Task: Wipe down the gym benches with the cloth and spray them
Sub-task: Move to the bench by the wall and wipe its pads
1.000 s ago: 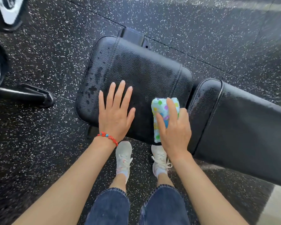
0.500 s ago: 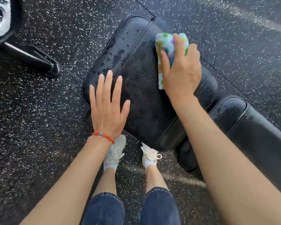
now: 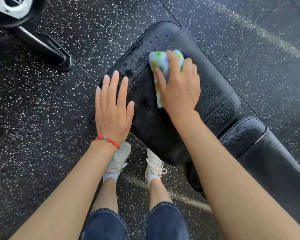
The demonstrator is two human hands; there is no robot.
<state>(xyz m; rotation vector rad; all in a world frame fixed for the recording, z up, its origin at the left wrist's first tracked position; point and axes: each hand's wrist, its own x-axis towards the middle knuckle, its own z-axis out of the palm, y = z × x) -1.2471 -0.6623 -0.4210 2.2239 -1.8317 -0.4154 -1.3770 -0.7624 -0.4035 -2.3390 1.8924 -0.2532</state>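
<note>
- Cloth (image 3: pixel 163 70): pale green with coloured spots, folded into a pad, lying on the bench seat.
- Bench seat (image 3: pixel 213 94): black textured padding, droplets at its far end, set diagonally.

A black rubber floor (image 3: pixel 42 118) flecked with white runs under everything, crossed by thin tile seams and a pale faded stripe (image 3: pixel 267 37) at the upper right. A black metal foot (image 3: pixel 47 47) of some other equipment slants in from the upper left, below a white and black rounded part (image 3: pixel 10 6) cut off by the frame's corner.
</note>
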